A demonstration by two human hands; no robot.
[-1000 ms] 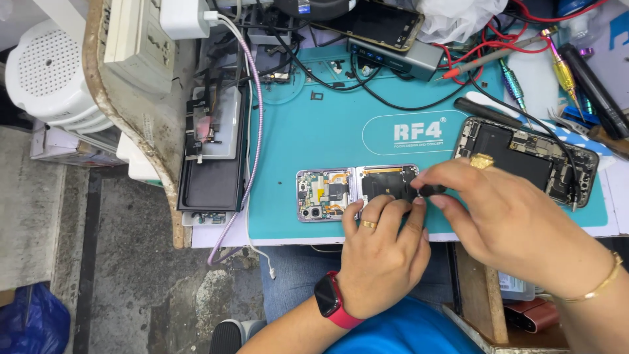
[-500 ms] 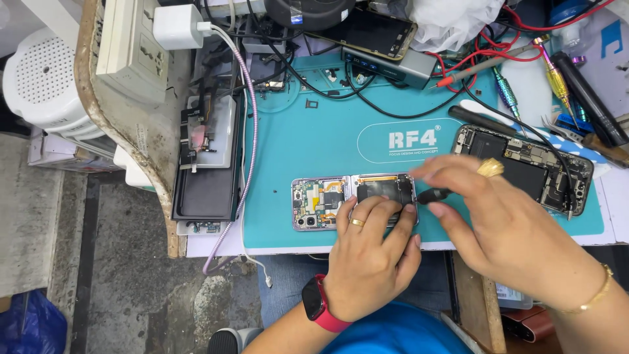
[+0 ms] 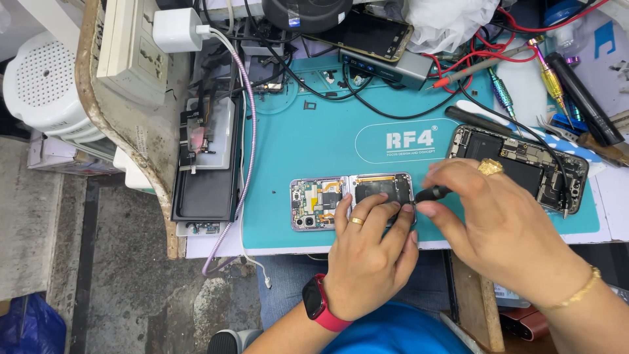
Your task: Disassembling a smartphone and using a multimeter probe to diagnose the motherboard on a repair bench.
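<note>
An opened flip phone [image 3: 347, 198] with its back cover off lies flat at the near edge of a teal repair mat [image 3: 308, 141], circuit boards and orange ribbon cables exposed. The left hand [image 3: 368, 259], wearing a gold ring and a red-strapped watch, presses its fingers down on the phone's right half. The right hand [image 3: 501, 226] pinches a dark-handled screwdriver [image 3: 434, 193] between closed fingers, its tip at the phone's right edge. Just right, a second opened phone [image 3: 524, 167] rests on the mat. Farther back lie tangled red and black cables [image 3: 458, 59]; a white power strip [image 3: 134, 46] sits far left.
</note>
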